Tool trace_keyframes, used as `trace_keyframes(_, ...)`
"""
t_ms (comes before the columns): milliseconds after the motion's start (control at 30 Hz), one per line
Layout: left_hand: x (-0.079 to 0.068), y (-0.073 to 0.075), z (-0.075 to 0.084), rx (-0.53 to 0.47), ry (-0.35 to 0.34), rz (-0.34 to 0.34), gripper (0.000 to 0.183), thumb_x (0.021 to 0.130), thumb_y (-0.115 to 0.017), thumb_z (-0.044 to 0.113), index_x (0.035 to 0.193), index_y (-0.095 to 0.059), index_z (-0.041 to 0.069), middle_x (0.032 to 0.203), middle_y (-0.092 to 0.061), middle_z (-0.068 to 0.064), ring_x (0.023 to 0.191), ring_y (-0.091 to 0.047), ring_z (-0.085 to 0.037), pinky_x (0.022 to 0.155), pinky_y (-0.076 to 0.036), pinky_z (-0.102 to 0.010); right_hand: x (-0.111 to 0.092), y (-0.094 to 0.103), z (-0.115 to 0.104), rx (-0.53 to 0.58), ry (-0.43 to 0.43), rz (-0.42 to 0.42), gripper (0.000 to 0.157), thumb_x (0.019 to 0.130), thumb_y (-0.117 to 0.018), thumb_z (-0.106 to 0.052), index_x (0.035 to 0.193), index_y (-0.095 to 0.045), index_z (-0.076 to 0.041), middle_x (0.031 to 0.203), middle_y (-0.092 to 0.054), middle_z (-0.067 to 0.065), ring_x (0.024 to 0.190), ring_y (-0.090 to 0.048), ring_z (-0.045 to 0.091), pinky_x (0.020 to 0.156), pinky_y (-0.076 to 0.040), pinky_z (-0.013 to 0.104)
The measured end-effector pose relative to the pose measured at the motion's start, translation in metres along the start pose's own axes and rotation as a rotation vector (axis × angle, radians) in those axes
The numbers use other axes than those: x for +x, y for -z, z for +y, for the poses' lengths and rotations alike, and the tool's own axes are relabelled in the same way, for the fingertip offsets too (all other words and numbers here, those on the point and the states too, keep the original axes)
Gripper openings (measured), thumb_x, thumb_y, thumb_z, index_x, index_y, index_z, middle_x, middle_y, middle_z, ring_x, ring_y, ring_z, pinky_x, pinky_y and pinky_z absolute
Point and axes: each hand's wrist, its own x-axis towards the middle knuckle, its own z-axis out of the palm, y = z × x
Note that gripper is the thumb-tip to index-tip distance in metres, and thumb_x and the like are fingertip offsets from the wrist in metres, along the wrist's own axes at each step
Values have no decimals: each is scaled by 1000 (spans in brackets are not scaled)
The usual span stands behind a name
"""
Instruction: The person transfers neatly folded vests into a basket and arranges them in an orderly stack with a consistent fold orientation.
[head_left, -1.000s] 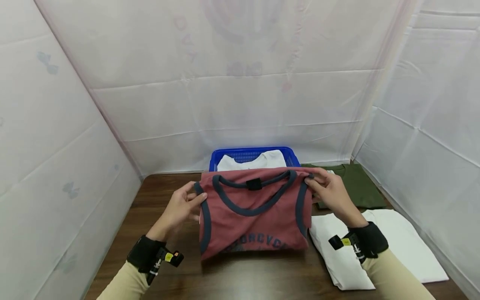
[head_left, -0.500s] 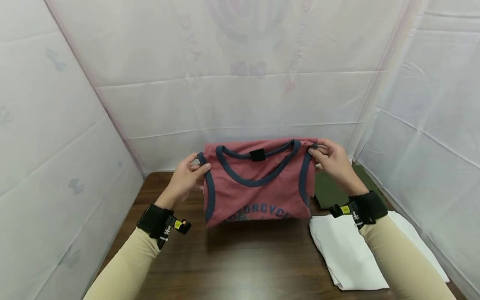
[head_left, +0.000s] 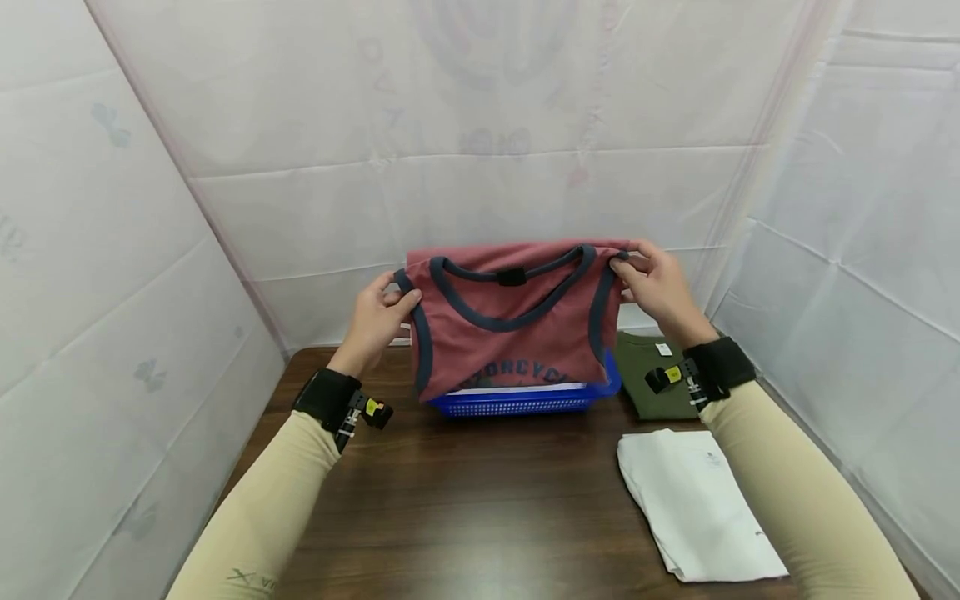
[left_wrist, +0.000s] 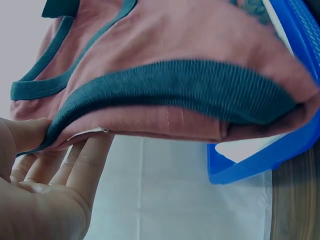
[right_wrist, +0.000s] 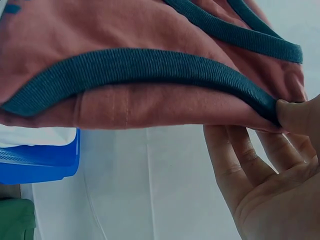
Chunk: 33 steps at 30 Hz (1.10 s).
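Observation:
A folded red tank top [head_left: 517,346] with dark blue trim and a black neck label hangs over the blue basket [head_left: 513,406] at the back of the table. My left hand [head_left: 375,321] pinches its left shoulder between thumb and fingers. At the opposite shoulder, my right hand [head_left: 660,287] grips the cloth the same way. Both wrist views show a thumb on top of the armhole trim and fingers beneath the fold. White cloth [right_wrist: 37,136] shows inside the basket, mostly hidden by the tank top.
To the right of the basket lies a folded dark green shirt [head_left: 648,375]. A folded white garment [head_left: 693,500] is nearer, partly under the right forearm. White sheet walls [head_left: 480,200] enclose the brown wooden table [head_left: 465,500] at the back and sides.
Both hands have carried the tank top up and away toward the back wall. The basket's front side now shows below it, and more of the green shirt is uncovered.

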Motion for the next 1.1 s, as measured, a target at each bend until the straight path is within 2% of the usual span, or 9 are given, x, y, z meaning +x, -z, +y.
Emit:
trace_keyframes(200, 15, -8, -6, 31, -52, 49, 33, 106, -59, 15, 137, -53, 4, 119, -70, -25, 91, -73, -21, 73, -62, -31, 10, 0, 10, -50, 3, 15, 29, 107, -57, -21, 132, -60, -9, 113, -71, 16, 88, -71, 16, 75, -62, 33)
trace_keyframes(367, 23, -11, -8, 51, -63, 62, 29, 106, -59, 12, 131, -54, 1, 114, -71, -27, 94, -72, -31, 72, -62, -33, 18, -1, 15, -83, -29, -16, 31, 108, -53, -22, 136, -57, -8, 120, -67, 24, 92, -71, 20, 81, -62, 37)
trace_keyframes(400, 23, -11, -4, 55, -60, 58, 29, 106, -59, 11, 131, -53, -1, 115, -70, -28, 95, -72, -35, 73, -62, -36, 20, -1, 14, -90, -36, -22, 32, 109, -52, -22, 137, -55, -8, 121, -66, 25, 93, -71, 21, 81, -62, 37)
trace_keyframes(533, 30, -12, -1, 78, -37, 55, 31, 106, -58, 12, 134, -53, -1, 117, -69, -28, 92, -71, -37, 71, -63, -42, 29, -3, 13, -126, -63, -42, 34, 111, -46, -24, 140, -50, -6, 119, -64, 25, 93, -67, 23, 78, -61, 37)
trace_keyframes(700, 39, -16, -11, 122, 9, 83, 31, 105, -60, 12, 134, -55, 1, 114, -71, -27, 75, -71, -19, 60, -62, -33, 37, -7, 18, -155, -112, -71, 34, 112, -41, -22, 141, -46, -5, 119, -61, 24, 95, -63, 23, 75, -60, 38)
trace_keyframes(800, 42, -20, -20, 139, 56, 93, 32, 105, -60, 12, 135, -55, 0, 114, -71, -28, 73, -71, -16, 60, -62, -35, 38, -10, 26, -162, -147, -88, 35, 112, -40, -21, 142, -44, -3, 121, -61, 26, 96, -64, 26, 75, -61, 40)
trace_keyframes(900, 45, -23, -29, 164, 100, 96, 35, 104, -61, 13, 136, -56, 1, 116, -71, -27, 78, -73, -20, 61, -62, -36, 38, -14, 35, -179, -172, -105, 36, 112, -39, -21, 143, -42, -1, 122, -60, 27, 96, -64, 27, 75, -62, 42)
trace_keyframes(1100, 44, -26, -41, 231, 153, 101, 37, 104, -63, 12, 139, -56, 0, 120, -70, -27, 92, -74, -35, 56, -59, -27, 37, -19, 50, -177, -240, -124, 36, 112, -40, -16, 143, -42, 1, 119, -59, 27, 86, -64, 23, 72, -62, 43)
